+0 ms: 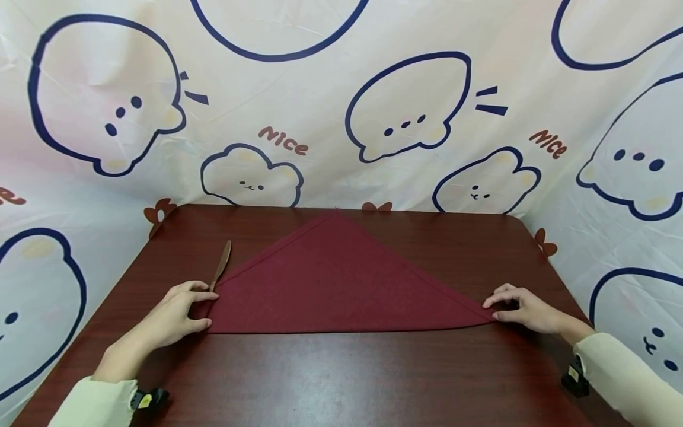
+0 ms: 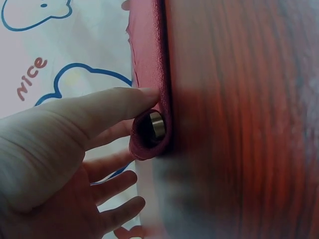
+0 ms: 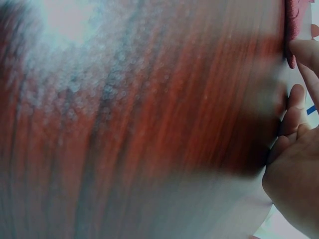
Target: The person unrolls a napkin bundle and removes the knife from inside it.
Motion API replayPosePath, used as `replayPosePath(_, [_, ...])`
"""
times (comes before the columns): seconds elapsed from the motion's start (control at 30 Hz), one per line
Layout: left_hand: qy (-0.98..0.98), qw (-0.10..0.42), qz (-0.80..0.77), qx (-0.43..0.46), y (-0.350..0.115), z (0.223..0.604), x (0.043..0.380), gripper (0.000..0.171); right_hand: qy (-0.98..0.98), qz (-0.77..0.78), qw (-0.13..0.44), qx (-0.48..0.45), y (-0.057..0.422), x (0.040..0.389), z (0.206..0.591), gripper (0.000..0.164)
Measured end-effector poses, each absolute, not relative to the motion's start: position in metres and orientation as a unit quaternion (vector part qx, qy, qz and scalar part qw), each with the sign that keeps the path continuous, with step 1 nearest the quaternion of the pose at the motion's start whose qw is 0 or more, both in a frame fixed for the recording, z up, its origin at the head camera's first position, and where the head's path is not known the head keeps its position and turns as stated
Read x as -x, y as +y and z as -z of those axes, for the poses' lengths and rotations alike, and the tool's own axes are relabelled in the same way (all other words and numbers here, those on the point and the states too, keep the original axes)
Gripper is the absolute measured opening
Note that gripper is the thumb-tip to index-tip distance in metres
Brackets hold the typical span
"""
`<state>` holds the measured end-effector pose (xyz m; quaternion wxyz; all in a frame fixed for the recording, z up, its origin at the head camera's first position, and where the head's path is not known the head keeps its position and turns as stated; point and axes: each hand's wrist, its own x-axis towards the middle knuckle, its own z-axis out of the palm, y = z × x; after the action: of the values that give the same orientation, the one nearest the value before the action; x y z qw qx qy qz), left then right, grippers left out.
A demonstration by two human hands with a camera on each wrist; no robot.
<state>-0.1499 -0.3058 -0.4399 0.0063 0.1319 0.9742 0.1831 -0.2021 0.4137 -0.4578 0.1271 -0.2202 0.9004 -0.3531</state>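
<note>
A dark red cloth (image 1: pixel 341 279) lies folded into a wide triangle, its peak at the far side and its long fold towards me. My left hand (image 1: pixel 178 311) holds the left corner between thumb and fingers. In the left wrist view, that end of the cloth (image 2: pixel 147 55) curls into a loop, and a brass-coloured metal piece shows inside it. A table knife (image 1: pixel 223 261) points away from me beside my left fingertips; its lower end is hidden there. My right hand (image 1: pixel 525 308) pinches the right corner, seen at the right wrist view's edge as a cloth tip (image 3: pixel 295 22).
Everything rests on a dark reddish-brown wooden table (image 1: pixel 331 379) with a glossy patch of light near its front. A pale curtain (image 1: pixel 320 101) with cartoon outlines stands behind the table and along both sides.
</note>
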Motion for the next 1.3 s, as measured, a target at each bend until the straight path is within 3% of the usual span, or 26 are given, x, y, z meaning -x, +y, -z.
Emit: replayPosePath(1.3, [0.962,-0.012,-0.237,-0.139,-0.343,0.441,0.145,0.042,0.899,0.352,0.131,0.224,0.414,0.2,0.457,0.018])
